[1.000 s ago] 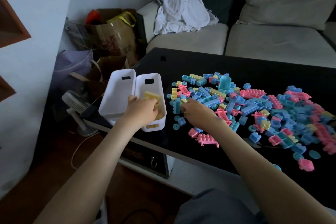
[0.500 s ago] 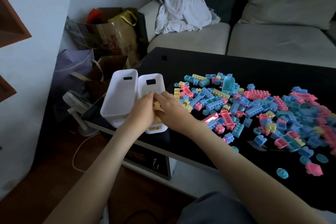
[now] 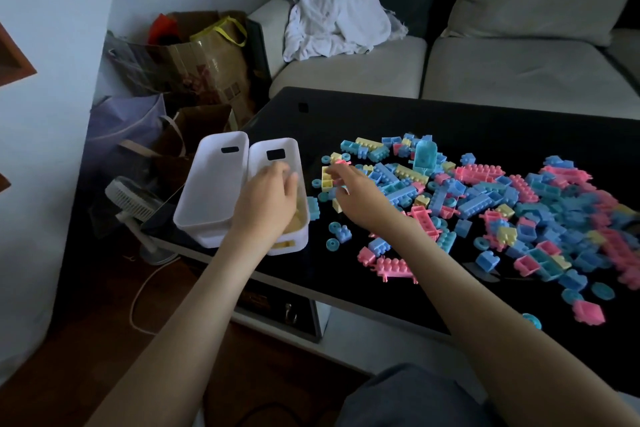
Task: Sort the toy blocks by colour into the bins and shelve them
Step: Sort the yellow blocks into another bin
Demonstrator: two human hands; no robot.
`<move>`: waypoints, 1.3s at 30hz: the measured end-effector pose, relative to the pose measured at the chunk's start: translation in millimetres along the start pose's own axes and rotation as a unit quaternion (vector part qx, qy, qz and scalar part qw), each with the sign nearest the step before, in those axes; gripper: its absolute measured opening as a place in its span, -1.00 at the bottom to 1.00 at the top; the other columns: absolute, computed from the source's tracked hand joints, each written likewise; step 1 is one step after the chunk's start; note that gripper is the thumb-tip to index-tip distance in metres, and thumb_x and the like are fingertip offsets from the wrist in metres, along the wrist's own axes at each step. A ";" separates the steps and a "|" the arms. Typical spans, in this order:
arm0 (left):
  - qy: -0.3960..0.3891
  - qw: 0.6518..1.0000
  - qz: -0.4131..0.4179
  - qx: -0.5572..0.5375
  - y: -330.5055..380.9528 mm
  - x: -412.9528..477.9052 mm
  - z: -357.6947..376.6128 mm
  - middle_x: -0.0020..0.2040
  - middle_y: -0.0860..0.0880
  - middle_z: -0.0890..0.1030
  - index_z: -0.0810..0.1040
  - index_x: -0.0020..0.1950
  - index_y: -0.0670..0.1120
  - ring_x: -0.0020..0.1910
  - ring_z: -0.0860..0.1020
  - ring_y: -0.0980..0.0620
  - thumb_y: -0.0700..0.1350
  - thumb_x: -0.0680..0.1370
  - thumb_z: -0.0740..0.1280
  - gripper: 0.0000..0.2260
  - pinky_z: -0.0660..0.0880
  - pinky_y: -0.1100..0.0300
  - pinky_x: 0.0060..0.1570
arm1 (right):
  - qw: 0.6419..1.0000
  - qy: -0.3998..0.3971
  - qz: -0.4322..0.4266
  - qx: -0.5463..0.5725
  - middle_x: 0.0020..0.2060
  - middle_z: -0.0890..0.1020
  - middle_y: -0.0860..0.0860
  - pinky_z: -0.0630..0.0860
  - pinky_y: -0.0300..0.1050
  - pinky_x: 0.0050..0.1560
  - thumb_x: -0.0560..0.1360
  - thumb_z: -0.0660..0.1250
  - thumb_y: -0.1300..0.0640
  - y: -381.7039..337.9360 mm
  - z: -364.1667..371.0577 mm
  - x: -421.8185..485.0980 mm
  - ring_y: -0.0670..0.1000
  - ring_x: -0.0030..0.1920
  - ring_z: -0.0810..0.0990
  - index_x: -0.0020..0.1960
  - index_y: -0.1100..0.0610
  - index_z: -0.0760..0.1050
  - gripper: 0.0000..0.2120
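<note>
Two white bins stand side by side at the left end of the black table (image 3: 388,114). The left bin (image 3: 211,184) looks empty; the right bin (image 3: 277,149) holds yellow blocks (image 3: 298,222). My left hand (image 3: 266,199) hovers over the right bin, fingers relaxed, and I see nothing in it. My right hand (image 3: 362,199) reaches into the left edge of the pile of pink, blue and yellow blocks (image 3: 485,198). Its fingertips and thumb are apart beside a yellow block (image 3: 326,179).
Loose blocks and blue rings lie near the table's front edge, among them a pink brick (image 3: 394,267). A sofa (image 3: 519,69) with a white cloth (image 3: 332,17) stands behind. Bags (image 3: 194,59) and a small fan (image 3: 133,201) crowd the floor to the left. Wooden shelves (image 3: 14,55) hang on the left wall.
Half a second ago both hands met over the right bin with a yellow piece. My right hand has since swung back to the pile's left edge. My left hand stays over the bin.
</note>
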State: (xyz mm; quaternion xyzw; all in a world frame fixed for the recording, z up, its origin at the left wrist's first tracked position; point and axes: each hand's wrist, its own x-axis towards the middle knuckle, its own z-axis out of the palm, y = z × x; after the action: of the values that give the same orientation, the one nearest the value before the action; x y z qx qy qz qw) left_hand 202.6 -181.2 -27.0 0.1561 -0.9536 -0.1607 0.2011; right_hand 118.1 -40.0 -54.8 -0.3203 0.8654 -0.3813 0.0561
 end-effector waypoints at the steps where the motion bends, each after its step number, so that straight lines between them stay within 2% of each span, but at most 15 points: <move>1: 0.039 0.999 0.020 0.004 6.9 -0.1 0.0 0.02 -0.07 0.60 0.46 0.23 -0.14 -0.12 0.56 -0.02 -0.01 0.63 0.14 -0.71 0.43 0.18 -0.21 | 1.000 -0.014 0.018 -0.009 0.24 0.48 0.07 0.41 0.02 0.26 0.56 0.08 0.30 7.4 -3.4 0.2 0.09 0.26 0.45 0.33 0.12 0.38 -0.62; 3: 0.091 0.991 0.079 0.055 21.4 1.3 3.1 -0.02 -0.08 0.61 0.49 0.21 -0.14 -0.09 0.58 -0.07 0.02 0.62 0.16 -0.70 0.44 0.09 -0.09 | 0.997 -0.055 0.031 -0.055 0.32 0.44 0.04 0.32 0.05 0.35 0.57 0.10 0.24 15.5 -8.2 -0.4 0.07 0.33 0.37 0.37 0.09 0.36 -0.62; 4: 0.083 0.984 0.107 0.112 29.2 2.2 6.7 -0.01 -0.07 0.61 0.50 0.19 -0.11 -0.05 0.57 -0.08 0.00 0.61 0.17 -0.73 0.41 0.06 0.01 | 0.991 -0.081 0.035 -0.096 0.38 0.38 0.02 0.22 0.10 0.40 0.57 0.10 0.20 16.7 -9.4 -0.6 0.07 0.39 0.28 0.40 0.06 0.32 -0.60; 7: -0.037 0.958 0.117 0.258 47.8 3.0 22.1 0.10 -0.05 0.55 0.48 0.19 -0.08 0.18 0.47 -0.09 -0.14 0.56 0.20 -0.78 0.11 -0.10 0.38 | 0.974 -0.120 0.043 -0.190 0.41 0.29 -0.01 0.11 0.12 0.37 0.57 0.12 0.13 14.4 -8.8 0.0 0.08 0.41 0.16 0.44 0.03 0.24 -0.56; 9: -0.093 0.941 0.095 0.310 56.9 3.5 30.0 0.14 -0.05 0.53 0.49 0.21 -0.08 0.26 0.40 -0.11 -0.18 0.53 0.23 -0.75 -0.11 -0.24 0.41 | 0.970 -0.105 0.041 -0.216 0.35 0.32 0.00 0.15 0.11 0.33 0.53 0.17 0.16 15.7 -8.3 1.3 0.10 0.36 0.21 0.39 0.04 0.28 -0.58; 13: -0.089 0.939 0.103 0.315 64.3 4.0 39.5 0.06 -0.04 0.53 0.54 0.13 -0.09 0.23 0.40 -0.09 -0.22 0.53 0.20 -0.78 -0.28 -0.25 0.39 | 0.971 -0.101 0.045 -0.211 0.21 0.40 0.02 0.20 0.04 0.23 0.47 0.28 0.12 20.0 -16.7 -0.1 0.09 0.27 0.29 0.22 0.09 0.34 -0.67; 16: -0.095 0.943 0.113 0.299 61.4 3.9 46.2 0.04 -0.03 0.54 0.56 0.08 -0.08 0.21 0.38 -0.08 -0.26 0.53 0.18 -0.78 -0.13 -0.16 0.43 | 0.963 -0.117 0.042 -0.239 0.02 0.39 0.00 0.18 0.00 0.08 0.46 0.28 0.09 23.4 -20.9 -1.5 0.08 0.17 0.29 0.08 0.08 0.34 -0.77; 19: -0.086 0.949 0.116 0.281 60.2 5.2 50.8 0.01 -0.01 0.55 0.55 0.06 -0.05 0.17 0.39 -0.06 -0.28 0.51 0.19 -0.76 0.06 -0.04 0.36 | 0.963 -0.125 0.044 -0.237 -0.08 0.42 -0.02 0.16 -0.02 0.03 0.46 0.26 0.12 25.9 -22.4 -1.5 0.03 0.04 0.27 -0.03 0.05 0.34 -0.87; 21: -0.084 0.955 0.121 0.256 60.3 6.5 52.7 -0.01 0.00 0.56 0.52 0.06 -0.05 0.16 0.40 -0.06 -0.29 0.50 0.19 -0.77 0.08 -0.02 0.32 | 0.966 -0.124 0.038 -0.226 -0.10 0.47 -0.01 0.20 -0.04 0.02 0.48 0.23 0.13 27.3 -23.7 -1.0 0.01 -0.02 0.34 -0.09 0.05 0.35 -0.95; 23: -0.088 0.959 0.129 0.235 59.0 7.5 54.3 -0.04 0.01 0.56 0.51 0.06 -0.05 0.14 0.41 -0.05 -0.30 0.50 0.19 -0.77 0.09 -0.01 0.30 | 0.970 -0.122 0.035 -0.208 -0.13 0.49 0.01 0.29 -0.07 -0.01 0.52 0.19 0.12 27.0 -25.6 -1.9 0.03 -0.07 0.42 -0.15 0.07 0.34 -0.92; 26: -0.092 0.963 0.140 0.212 55.7 10.5 55.8 -0.15 0.03 0.53 0.50 0.03 -0.05 0.08 0.44 -0.03 -0.30 0.51 0.19 -0.79 0.13 0.02 0.23 | 0.973 -0.122 0.034 -0.194 -0.14 0.50 0.03 0.40 -0.05 -0.03 0.53 0.19 0.10 26.8 -27.5 -3.7 0.05 -0.09 0.47 -0.12 0.12 0.37 -0.90; 29: -0.115 0.964 0.143 0.194 56.1 13.9 58.3 -0.26 0.03 0.46 0.45 0.04 -0.07 -0.10 0.47 -0.03 -0.27 0.51 0.19 -0.83 0.14 0.08 0.02 | 0.974 -0.131 0.041 -0.178 -0.08 0.55 0.06 0.46 -0.02 0.01 0.53 0.22 0.10 24.1 -28.8 -6.5 0.06 -0.06 0.52 -0.01 0.19 0.44 -0.85; 31: -0.143 0.963 0.133 0.187 56.5 14.6 61.7 -0.27 0.03 0.46 0.42 0.08 -0.09 -0.18 0.48 -0.04 -0.24 0.52 0.20 -0.84 0.11 0.09 -0.06 | 0.978 -0.135 0.044 -0.154 -0.08 0.56 0.08 0.46 -0.06 -0.06 0.53 0.23 0.13 22.2 -28.5 -8.3 0.06 -0.09 0.53 -0.01 0.22 0.45 -0.85; 35: -0.166 0.969 0.103 0.153 52.6 14.0 67.8 -0.23 0.04 0.49 0.42 0.11 -0.07 -0.15 0.51 -0.02 -0.23 0.54 0.20 -0.83 0.13 0.09 -0.02 | 0.981 -0.137 0.050 -0.126 -0.20 0.49 0.01 0.34 -0.19 -0.27 0.53 0.23 0.14 21.2 -30.9 -10.3 -0.01 -0.22 0.45 -0.10 0.19 0.41 -0.88; 39: -0.155 0.972 0.098 0.147 48.2 17.5 65.9 -0.24 0.04 0.51 0.40 0.15 -0.06 -0.11 0.56 -0.02 -0.15 0.55 0.22 -0.82 0.14 0.09 -0.02 | 0.982 -0.135 0.054 -0.121 -0.12 0.52 0.07 0.34 -0.16 -0.25 0.53 0.23 0.14 22.9 -33.9 -10.3 -0.01 -0.21 0.43 0.00 0.24 0.44 -0.84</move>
State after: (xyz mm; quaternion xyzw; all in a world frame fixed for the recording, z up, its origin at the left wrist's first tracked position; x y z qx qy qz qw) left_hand 147.6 -128.1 -60.6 0.0628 -0.9970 -0.0203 0.0402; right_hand 102.9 -1.2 -48.5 -0.3262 0.9055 -0.2236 0.1538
